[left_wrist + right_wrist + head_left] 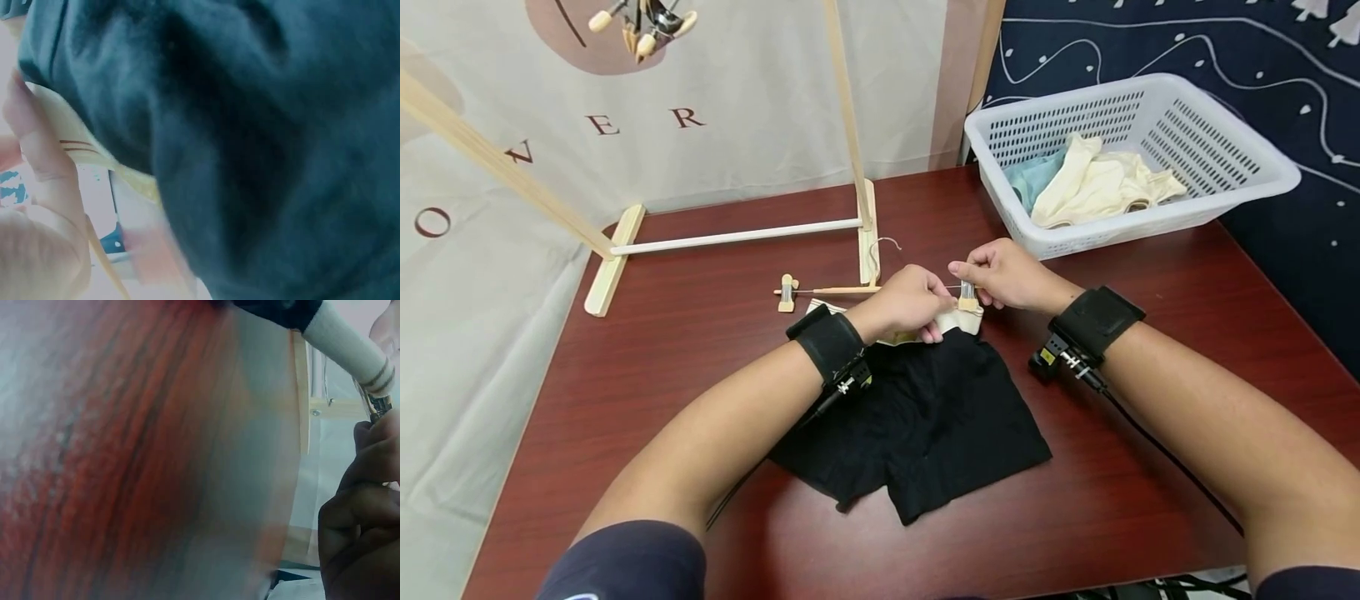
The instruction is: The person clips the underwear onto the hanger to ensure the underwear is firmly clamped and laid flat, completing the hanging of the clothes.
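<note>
Black shorts [925, 417] with a cream waistband [962, 320] lie on the table, waistband toward the wooden hanger [847, 290]. My left hand [912, 300] pinches the waistband right of its middle; in the left wrist view its fingers [47, 147] lie along the cream band and its thin stripes. At the hanger's right end, my right hand [1018, 277] holds the clip [967, 296], whose jaws overlap the waistband's corner. The right wrist view shows its fingers [365, 512] curled just below the metal of that clip. The left clip [787, 293] sits apart from the fabric.
A wooden rack with a white bottom bar [737, 237] stands behind the hanger, its right foot [868, 233] close to the hook [886, 244]. At the back right is a white basket [1247, 187] holding cream [1105, 183] and light-blue clothes [1033, 177].
</note>
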Action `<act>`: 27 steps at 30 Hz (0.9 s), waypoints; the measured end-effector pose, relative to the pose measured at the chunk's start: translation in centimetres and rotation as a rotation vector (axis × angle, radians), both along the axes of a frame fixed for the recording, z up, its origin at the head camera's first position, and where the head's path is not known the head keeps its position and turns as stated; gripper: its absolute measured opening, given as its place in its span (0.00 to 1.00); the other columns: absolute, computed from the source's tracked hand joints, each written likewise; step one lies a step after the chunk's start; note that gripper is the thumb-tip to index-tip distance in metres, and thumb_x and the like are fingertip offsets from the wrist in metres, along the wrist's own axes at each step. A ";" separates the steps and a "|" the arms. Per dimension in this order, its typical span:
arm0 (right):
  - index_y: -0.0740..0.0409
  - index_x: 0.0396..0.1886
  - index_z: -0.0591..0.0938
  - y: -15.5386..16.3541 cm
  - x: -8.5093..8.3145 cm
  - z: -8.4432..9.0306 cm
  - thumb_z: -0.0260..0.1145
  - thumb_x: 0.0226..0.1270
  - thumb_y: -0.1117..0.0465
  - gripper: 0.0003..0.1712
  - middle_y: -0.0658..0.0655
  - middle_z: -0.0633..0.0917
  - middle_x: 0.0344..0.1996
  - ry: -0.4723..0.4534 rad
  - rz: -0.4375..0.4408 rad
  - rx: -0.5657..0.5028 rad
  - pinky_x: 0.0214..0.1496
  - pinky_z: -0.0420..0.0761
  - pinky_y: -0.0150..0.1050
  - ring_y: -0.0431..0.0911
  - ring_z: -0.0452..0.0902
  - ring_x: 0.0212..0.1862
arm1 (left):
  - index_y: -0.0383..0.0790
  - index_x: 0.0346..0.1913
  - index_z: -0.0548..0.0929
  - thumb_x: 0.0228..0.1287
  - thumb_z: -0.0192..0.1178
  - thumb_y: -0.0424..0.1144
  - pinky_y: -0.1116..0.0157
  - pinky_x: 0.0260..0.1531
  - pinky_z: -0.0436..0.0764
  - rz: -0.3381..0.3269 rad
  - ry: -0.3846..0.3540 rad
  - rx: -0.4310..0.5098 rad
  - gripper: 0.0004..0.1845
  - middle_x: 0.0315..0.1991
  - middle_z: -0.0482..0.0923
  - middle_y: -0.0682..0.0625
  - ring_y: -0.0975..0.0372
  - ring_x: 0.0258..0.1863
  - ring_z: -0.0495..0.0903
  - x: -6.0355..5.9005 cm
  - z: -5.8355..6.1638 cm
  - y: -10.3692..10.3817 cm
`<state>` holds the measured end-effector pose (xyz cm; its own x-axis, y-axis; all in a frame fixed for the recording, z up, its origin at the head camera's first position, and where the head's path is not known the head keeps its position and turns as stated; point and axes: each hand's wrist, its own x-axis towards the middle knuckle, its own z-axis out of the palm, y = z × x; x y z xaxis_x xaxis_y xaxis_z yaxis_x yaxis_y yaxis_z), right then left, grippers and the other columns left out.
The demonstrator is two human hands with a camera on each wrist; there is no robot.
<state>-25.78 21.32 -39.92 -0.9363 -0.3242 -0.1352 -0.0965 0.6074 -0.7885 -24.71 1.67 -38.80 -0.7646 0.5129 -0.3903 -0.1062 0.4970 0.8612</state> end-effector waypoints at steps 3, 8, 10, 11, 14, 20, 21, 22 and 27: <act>0.64 0.21 0.79 -0.1 0.0 0.0 0.62 0.73 0.47 0.27 0.55 0.75 0.11 0.019 0.003 -0.009 0.19 0.71 0.37 0.44 0.67 0.11 | 0.30 0.41 0.82 0.72 0.57 0.34 0.71 0.16 0.80 0.001 0.010 0.013 0.09 0.17 0.78 0.47 0.65 0.11 0.79 0.0 -0.1 -0.1; 0.68 0.22 0.79 -0.6 0.8 1.4 0.61 0.76 0.54 0.24 0.58 0.75 0.11 0.004 0.004 -0.026 0.18 0.70 0.35 0.41 0.65 0.11 | 0.31 0.40 0.82 0.73 0.57 0.35 0.68 0.19 0.82 -0.015 0.079 0.006 0.09 0.17 0.80 0.47 0.65 0.12 0.81 0.0 -0.4 0.0; 0.71 0.23 0.78 -0.9 1.3 2.1 0.60 0.76 0.57 0.23 0.60 0.75 0.11 0.002 0.004 -0.035 0.18 0.69 0.35 0.39 0.64 0.11 | 0.31 0.40 0.82 0.73 0.56 0.35 0.67 0.20 0.83 -0.019 0.101 0.007 0.09 0.17 0.80 0.47 0.65 0.13 0.81 0.1 -0.4 0.1; 0.71 0.23 0.78 -1.0 1.5 2.4 0.61 0.75 0.58 0.23 0.61 0.75 0.12 0.002 0.002 -0.040 0.17 0.69 0.34 0.39 0.64 0.11 | 0.31 0.39 0.82 0.73 0.56 0.34 0.67 0.20 0.83 -0.018 0.109 0.010 0.09 0.17 0.80 0.48 0.65 0.13 0.81 0.2 -0.4 0.1; 0.69 0.23 0.78 -0.8 1.1 1.5 0.62 0.75 0.55 0.24 0.60 0.75 0.12 0.017 -0.007 -0.030 0.17 0.68 0.35 0.40 0.64 0.11 | 0.31 0.38 0.81 0.73 0.55 0.34 0.67 0.20 0.83 -0.011 0.120 0.010 0.09 0.16 0.80 0.48 0.65 0.12 0.80 0.2 -0.3 0.1; 0.61 0.25 0.80 0.0 0.0 -0.6 0.62 0.73 0.44 0.25 0.55 0.76 0.13 0.003 -0.014 -0.003 0.20 0.73 0.39 0.45 0.70 0.16 | 0.35 0.38 0.83 0.73 0.55 0.38 0.69 0.18 0.80 -0.055 0.218 -0.066 0.10 0.16 0.80 0.48 0.65 0.12 0.79 0.1 -0.3 -0.4; 0.60 0.25 0.80 0.0 0.0 -0.6 0.61 0.73 0.43 0.26 0.55 0.76 0.13 -0.001 -0.012 -0.004 0.20 0.74 0.39 0.45 0.71 0.16 | 0.37 0.38 0.84 0.73 0.56 0.39 0.71 0.20 0.79 -0.077 0.267 -0.102 0.11 0.18 0.81 0.50 0.66 0.14 0.79 0.1 -0.3 -0.5; 0.59 0.25 0.80 0.0 0.0 -0.6 0.61 0.72 0.42 0.26 0.55 0.76 0.14 -0.004 -0.008 -0.004 0.20 0.74 0.40 0.46 0.71 0.16 | 0.39 0.38 0.85 0.73 0.56 0.41 0.71 0.22 0.78 -0.103 0.321 -0.148 0.11 0.20 0.82 0.51 0.66 0.15 0.79 0.1 -0.3 -0.6; 0.59 0.25 0.80 0.5 0.0 -0.9 0.60 0.72 0.39 0.28 0.55 0.76 0.15 -0.022 0.012 0.060 0.22 0.74 0.40 0.47 0.70 0.16 | 0.47 0.32 0.82 0.71 0.57 0.50 0.68 0.25 0.70 -0.224 0.523 -0.393 0.13 0.22 0.76 0.56 0.64 0.22 0.74 0.2 -0.4 -1.5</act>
